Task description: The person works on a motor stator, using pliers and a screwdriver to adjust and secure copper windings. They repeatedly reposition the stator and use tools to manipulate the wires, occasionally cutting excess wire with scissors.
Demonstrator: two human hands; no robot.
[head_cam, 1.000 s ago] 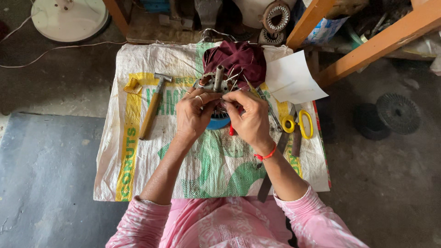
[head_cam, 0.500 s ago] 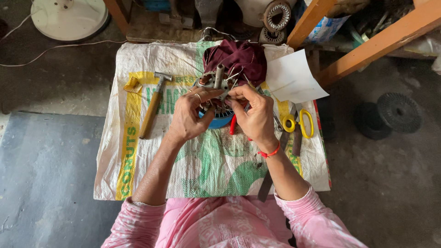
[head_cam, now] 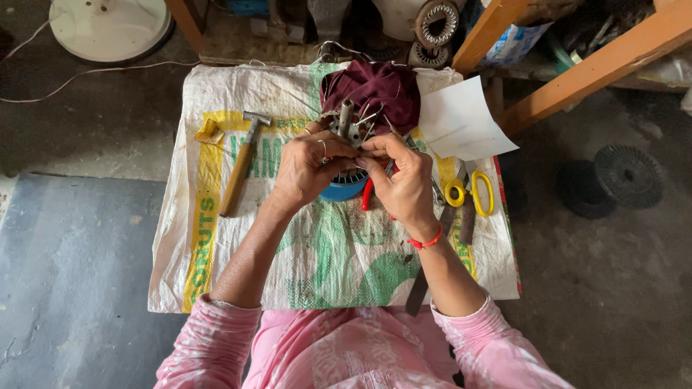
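Metal and spiky, the round motor part (head_cam: 349, 133) is pinched by both the left hand (head_cam: 310, 169) and right hand (head_cam: 404, 180), fingers curled tight, above a rough woven sack (head_cam: 324, 252).

White woven sack (head_cam: 216, 238), printed yellow and green, lies flat as work mat. Blue-white printed bag (head_cam: 513, 45) sits behind the wooden beam.
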